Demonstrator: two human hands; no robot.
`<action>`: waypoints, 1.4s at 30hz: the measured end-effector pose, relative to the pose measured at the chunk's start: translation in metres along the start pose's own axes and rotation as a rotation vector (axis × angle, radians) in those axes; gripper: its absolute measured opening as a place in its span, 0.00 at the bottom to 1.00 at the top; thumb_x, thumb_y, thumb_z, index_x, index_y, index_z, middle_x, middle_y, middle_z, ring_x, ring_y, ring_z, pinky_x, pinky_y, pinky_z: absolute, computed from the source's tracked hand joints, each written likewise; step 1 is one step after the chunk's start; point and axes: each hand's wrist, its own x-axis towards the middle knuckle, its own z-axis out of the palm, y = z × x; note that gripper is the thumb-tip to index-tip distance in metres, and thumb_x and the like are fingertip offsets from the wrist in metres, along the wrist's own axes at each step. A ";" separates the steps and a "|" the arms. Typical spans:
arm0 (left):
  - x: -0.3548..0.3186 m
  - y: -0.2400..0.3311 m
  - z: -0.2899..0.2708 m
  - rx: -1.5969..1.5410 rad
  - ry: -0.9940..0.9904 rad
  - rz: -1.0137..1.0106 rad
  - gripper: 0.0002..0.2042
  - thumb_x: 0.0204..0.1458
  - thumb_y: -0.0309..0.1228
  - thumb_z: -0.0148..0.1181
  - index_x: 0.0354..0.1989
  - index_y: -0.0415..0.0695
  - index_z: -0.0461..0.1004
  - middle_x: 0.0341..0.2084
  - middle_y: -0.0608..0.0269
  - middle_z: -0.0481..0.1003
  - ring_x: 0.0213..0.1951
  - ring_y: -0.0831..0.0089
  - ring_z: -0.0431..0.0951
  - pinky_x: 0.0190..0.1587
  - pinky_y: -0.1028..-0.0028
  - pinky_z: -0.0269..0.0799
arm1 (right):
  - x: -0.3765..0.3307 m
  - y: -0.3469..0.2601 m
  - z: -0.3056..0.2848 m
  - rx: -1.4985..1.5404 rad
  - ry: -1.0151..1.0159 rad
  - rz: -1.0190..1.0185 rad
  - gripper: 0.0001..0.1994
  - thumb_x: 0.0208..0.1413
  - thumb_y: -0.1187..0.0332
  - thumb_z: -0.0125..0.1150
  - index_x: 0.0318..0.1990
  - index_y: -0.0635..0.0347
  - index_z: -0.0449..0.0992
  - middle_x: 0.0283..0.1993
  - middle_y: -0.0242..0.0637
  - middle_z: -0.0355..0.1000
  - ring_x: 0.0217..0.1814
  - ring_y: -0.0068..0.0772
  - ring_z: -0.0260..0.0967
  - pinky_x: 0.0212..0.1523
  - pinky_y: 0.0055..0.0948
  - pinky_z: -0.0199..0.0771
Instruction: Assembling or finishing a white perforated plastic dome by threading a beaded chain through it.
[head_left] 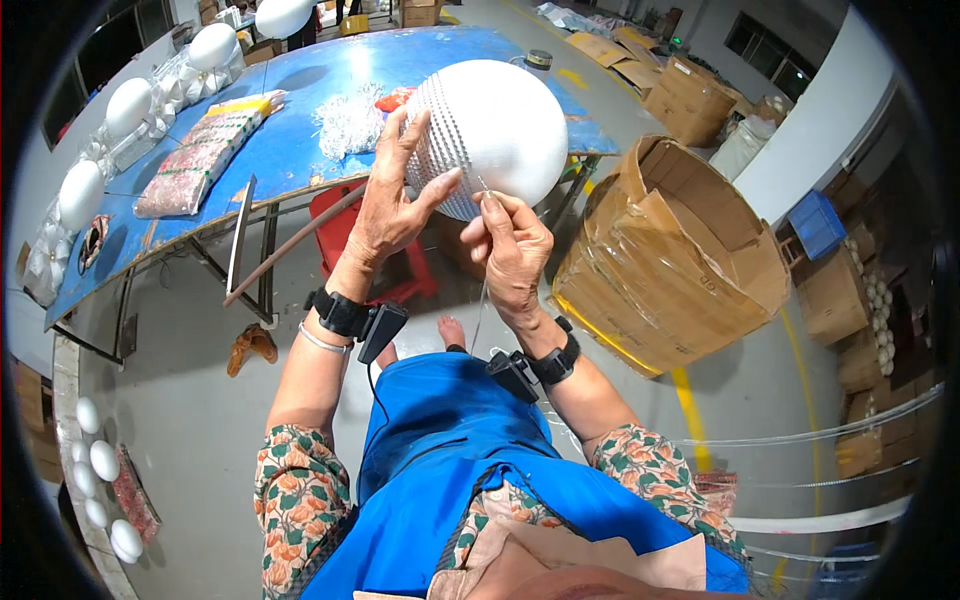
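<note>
Blue apron [450, 470]: nearest to the camera, over the lap, below the white ball.
Left hand [392, 205]: fingers spread, resting on the left side of the white ball [500, 130] and steadying it; the thumb tip lies on the covered part.
White ball: held up in front of the person, above the lap and before the near edge of the blue tabletop [290, 130].
Silver bead band [437, 145]: it covers only the left part of the ball, in close rows. The larger right part is bare white.
Right hand [510, 250]: closed in a pinch on a thin thread [483, 290], just below the ball, at the edge of the bead band; the thread hangs down toward the lap.
Progress: I judge less than half of the ball is covered; most of the surface is left to do.
Loose silver beads [348, 120]: a heap on the tabletop, behind and left of the ball.
Cardboard box [670, 250]: open, on the floor right of the ball.
</note>
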 end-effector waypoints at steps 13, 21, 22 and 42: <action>0.008 0.004 0.005 -0.003 0.119 0.004 0.32 0.38 0.34 0.64 0.54 0.41 0.59 0.54 0.43 0.55 0.57 0.54 0.55 0.58 0.65 0.49 | 0.003 0.002 0.014 -0.012 0.096 -0.062 0.10 0.53 0.69 0.52 0.36 0.69 0.72 0.22 0.28 0.68 0.12 0.10 0.53 0.12 0.10 0.50; 0.006 0.005 0.003 -0.012 0.102 -0.015 0.32 0.38 0.34 0.63 0.55 0.43 0.59 0.55 0.47 0.55 0.58 0.56 0.53 0.58 0.65 0.49 | 0.002 0.001 0.007 -0.011 0.045 -0.047 0.09 0.54 0.68 0.50 0.36 0.66 0.72 0.19 0.30 0.68 0.14 0.11 0.56 0.14 0.12 0.55; 0.007 0.006 0.004 0.010 0.110 -0.017 0.32 0.38 0.35 0.64 0.55 0.44 0.59 0.56 0.48 0.55 0.58 0.56 0.53 0.58 0.65 0.49 | 0.002 0.000 0.006 0.005 0.044 -0.070 0.09 0.54 0.68 0.50 0.36 0.66 0.72 0.19 0.31 0.68 0.15 0.11 0.57 0.15 0.12 0.56; 0.011 0.017 -0.001 -0.141 -0.182 0.140 0.08 0.44 0.34 0.58 0.31 0.47 0.76 0.56 0.53 0.57 0.59 0.58 0.52 0.59 0.61 0.42 | 0.001 0.010 -0.014 0.764 -0.254 0.524 0.11 0.57 0.63 0.42 0.32 0.58 0.67 0.16 0.28 0.60 0.12 0.17 0.47 0.13 0.16 0.46</action>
